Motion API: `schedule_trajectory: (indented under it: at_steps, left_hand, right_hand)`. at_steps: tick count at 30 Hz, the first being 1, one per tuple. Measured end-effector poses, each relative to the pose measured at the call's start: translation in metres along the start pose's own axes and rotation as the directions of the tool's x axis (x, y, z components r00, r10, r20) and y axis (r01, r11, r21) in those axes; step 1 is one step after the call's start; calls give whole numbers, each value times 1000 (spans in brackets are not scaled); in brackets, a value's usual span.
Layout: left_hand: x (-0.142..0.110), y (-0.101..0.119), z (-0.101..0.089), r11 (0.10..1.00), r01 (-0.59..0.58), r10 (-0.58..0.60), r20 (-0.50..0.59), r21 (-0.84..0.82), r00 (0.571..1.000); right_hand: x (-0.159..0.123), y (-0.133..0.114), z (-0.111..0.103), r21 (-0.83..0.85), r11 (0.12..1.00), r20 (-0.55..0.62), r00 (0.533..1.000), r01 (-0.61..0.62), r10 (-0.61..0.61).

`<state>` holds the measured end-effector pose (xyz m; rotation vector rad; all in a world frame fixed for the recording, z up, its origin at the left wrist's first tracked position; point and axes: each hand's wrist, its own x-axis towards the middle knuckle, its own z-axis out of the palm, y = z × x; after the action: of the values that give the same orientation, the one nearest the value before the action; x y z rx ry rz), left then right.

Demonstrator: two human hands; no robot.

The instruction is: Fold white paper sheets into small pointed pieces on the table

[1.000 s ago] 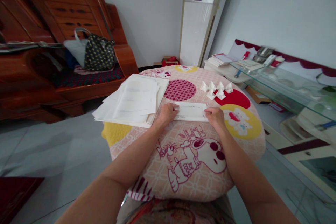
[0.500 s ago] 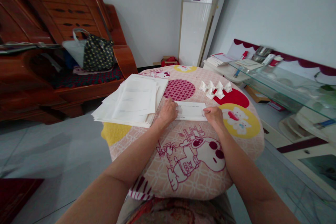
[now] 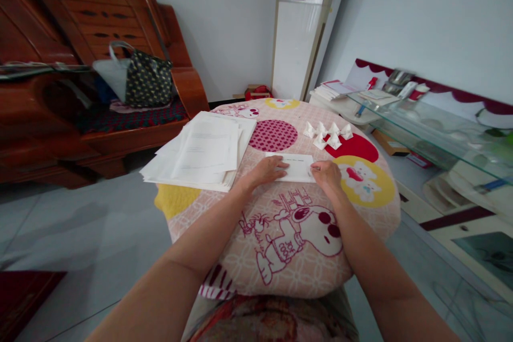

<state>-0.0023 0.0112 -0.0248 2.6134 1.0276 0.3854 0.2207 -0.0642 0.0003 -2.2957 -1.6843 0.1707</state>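
A folded sheet of white paper (image 3: 300, 169) with faint print lies on the patterned tablecloth (image 3: 224, 230) before me. My left hand (image 3: 269, 170) rests on its left part, fingers stretched flat across it toward the right. At the paper's right edge, my right hand (image 3: 326, 173) pinches the border between thumb and curled fingers. To the left of the left hand is a thick, uneven stack of white paper sheets (image 3: 204, 149). Several small folded paper shapes (image 3: 320, 141) with pointed tips stand beyond the right hand, some over a red circle of the cloth.
A glass-topped cabinet (image 3: 433, 144) with papers and metal bowls runs along the right. Behind the table stands a tall white air conditioner (image 3: 296, 48). A wooden bench (image 3: 108, 16) at the left holds a dark patterned bag (image 3: 148, 80).
My left hand has moved right from the paper's left edge onto its surface, its fingers now stretched out. The right hand stays at the right edge.
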Motion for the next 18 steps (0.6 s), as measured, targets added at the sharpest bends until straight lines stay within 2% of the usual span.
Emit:
schedule_trajectory:
  at_steps: [5,8,10,12,14,15,18]
  left_hand:
    - [-2,19,1,994,-52,42,91,101,995]
    - [-6,27,-3,990,-36,22,102,133,995]
    - [-8,30,-6,990,-27,12,108,135,994]
    - [-9,32,-8,991,-22,7,114,132,993]
    - [-9,34,-10,992,-17,3,118,126,993]
    - [-9,34,-10,992,-18,3,119,123,993]
    - [-9,36,-11,992,-12,-3,120,129,993]
  right_hand:
    - [0,0,-3,-44,999,18,1000,16,-15]
    - [0,1,-6,-54,999,24,1000,10,-9]
    - [0,0,-10,-86,996,-21,1000,-6,4]
    - [-2,-4,-14,-111,994,-141,990,10,-26]
    - [-5,-13,-16,-83,991,-244,963,101,-119]
    - [-7,-18,-15,-44,984,-244,953,174,-179]
    - [-13,-32,-8,126,932,-81,940,339,-331]
